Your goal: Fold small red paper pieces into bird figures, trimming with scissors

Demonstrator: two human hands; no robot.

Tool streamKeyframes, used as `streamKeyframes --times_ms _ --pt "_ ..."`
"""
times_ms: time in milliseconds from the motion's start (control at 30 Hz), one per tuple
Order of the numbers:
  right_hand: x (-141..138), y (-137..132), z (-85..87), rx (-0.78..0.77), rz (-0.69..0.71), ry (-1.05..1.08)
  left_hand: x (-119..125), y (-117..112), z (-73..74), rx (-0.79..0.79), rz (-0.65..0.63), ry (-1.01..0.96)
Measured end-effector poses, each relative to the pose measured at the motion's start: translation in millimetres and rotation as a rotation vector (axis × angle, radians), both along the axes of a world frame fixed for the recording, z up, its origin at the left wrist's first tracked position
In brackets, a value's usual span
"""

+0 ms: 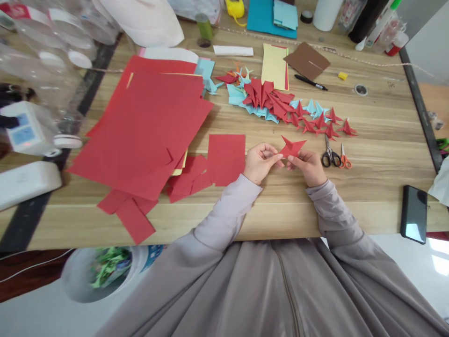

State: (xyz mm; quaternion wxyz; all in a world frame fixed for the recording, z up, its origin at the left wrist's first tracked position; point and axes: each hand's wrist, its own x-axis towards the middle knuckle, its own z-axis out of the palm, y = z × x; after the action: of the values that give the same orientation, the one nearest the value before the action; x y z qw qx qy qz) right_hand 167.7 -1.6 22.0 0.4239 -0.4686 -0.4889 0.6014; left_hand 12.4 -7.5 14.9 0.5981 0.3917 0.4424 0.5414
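Note:
My left hand (260,161) and my right hand (310,166) both pinch a small folded red paper figure (293,147) with pointed tips, held just above the wooden table (379,154). A red paper square (226,158) lies flat left of my left hand. Behind the figure stretches a row of finished red and light-blue folded figures (280,105). Two pairs of scissors (336,157) lie right of my right hand.
A pile of large red sheets (147,126) and red offcuts (133,217) covers the table's left. A black pen (310,83), brown card (307,61) and yellow paper (274,65) lie farther back. A black phone (414,213) rests at the right front edge. A white bin (105,271) stands below.

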Motion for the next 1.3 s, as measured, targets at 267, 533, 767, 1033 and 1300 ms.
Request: streamKeyframes --times_ms 267,533,767,1033,1300 --pt "0.7 0.4 0.2 -0.013 -0.015 0.022 -1.4 0.6 -0.5 -0.060 -0.041 -0.084" --pt "-0.9 -0.8 0.5 -0.027 0.006 0.003 -0.1 -0.8 3.1 -0.052 -0.049 -0.069" --pt "0.2 -2.0 -0.8 -0.135 0.041 0.127 1.8 -0.4 0.3 -0.054 -0.035 -0.045" --pt "-1.3 -2.4 2.3 -0.007 0.030 -0.010 0.9 -0.5 2.5 -0.061 -0.036 -0.027" --pt "-0.8 -0.9 -1.2 -0.022 0.072 -0.007 0.1 0.2 0.3 -0.044 -0.061 -0.020"
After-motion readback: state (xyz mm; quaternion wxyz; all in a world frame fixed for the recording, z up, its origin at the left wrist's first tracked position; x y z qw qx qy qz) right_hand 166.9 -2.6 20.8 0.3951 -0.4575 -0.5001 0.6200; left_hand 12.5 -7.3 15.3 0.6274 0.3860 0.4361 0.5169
